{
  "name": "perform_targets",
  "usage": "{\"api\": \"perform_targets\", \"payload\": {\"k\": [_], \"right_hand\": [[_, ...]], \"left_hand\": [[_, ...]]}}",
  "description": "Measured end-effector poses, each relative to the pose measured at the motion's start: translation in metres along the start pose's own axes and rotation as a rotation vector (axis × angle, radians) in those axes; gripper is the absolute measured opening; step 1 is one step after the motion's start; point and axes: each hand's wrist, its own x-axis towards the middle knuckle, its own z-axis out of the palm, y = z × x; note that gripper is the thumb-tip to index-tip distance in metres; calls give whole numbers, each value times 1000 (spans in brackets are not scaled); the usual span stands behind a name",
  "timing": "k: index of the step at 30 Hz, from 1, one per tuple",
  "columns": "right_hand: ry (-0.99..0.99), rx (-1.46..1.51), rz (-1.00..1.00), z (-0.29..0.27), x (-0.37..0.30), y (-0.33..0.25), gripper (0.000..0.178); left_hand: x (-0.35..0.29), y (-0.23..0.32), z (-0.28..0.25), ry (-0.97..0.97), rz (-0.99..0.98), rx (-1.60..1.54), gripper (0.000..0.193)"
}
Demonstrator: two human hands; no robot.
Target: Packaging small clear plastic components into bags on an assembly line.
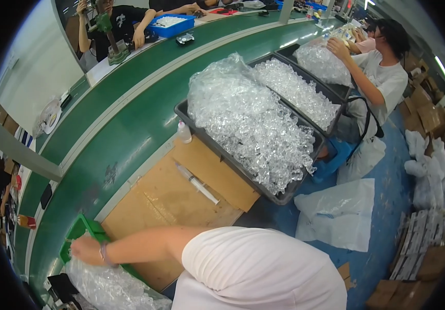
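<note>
My right hand (85,250), with a bracelet on the wrist, is at the left, down at a green bin (80,225) and the mouth of a clear plastic bag (106,284). Its fingers are hidden, so whether they grip anything does not show. My bare forearm crosses a brown cardboard sheet (152,199). A syringe (197,184) with a clear barrel and white plunger lies on this sheet. Beyond it stands a small white squeeze bottle (183,132). My left hand is out of view.
A grey tray (222,154) is heaped with clear plastic parts (256,137); a second heap (297,93) lies in the tray beside it. A co-worker (388,72) sits at the right. White bags (336,214) lie on the blue floor. A green press (110,36) stands across the bench.
</note>
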Motion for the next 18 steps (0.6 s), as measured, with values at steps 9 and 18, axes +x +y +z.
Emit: {"api": "perform_targets", "payload": {"k": [9, 18], "right_hand": [[-135, -404, -125, 6, 10, -28, 10], [-59, -281, -282, -25, -16, -27, 21]], "left_hand": [[38, 45, 0, -122, -437, 212, 57], [32, 66, 10, -242, -1098, 552, 43]]}}
